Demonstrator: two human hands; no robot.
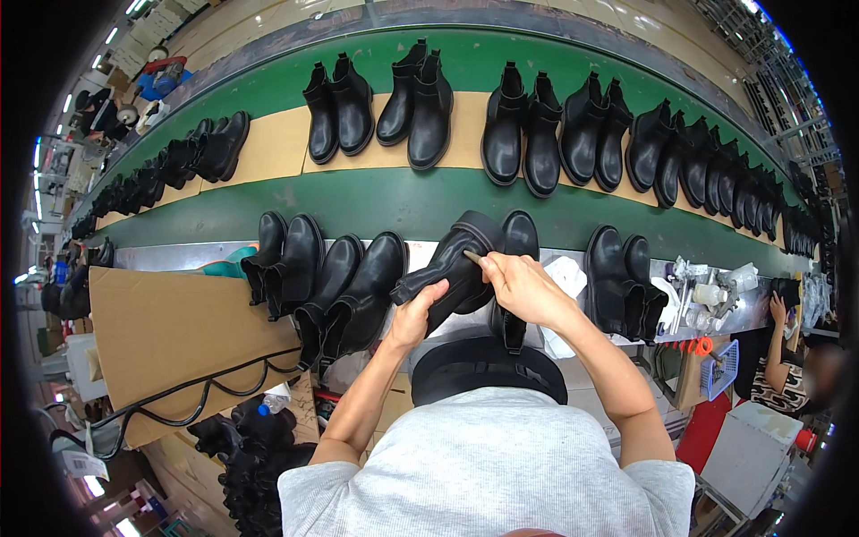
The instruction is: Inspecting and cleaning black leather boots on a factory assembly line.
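Gripping black boot [452, 264], both hands [474, 295] raised

The left hand [417, 313] grips a black ankle boot [452, 264] from beneath, tilted over the bench edge. The right hand [519, 285] presses a thin tool [472, 257], possibly a brush or stick, against its upper. More black boots [335, 291] stand beside it; pairs [523, 134] line the green conveyor belt [394, 201]. A cardboard sheet [170, 322] lies left.
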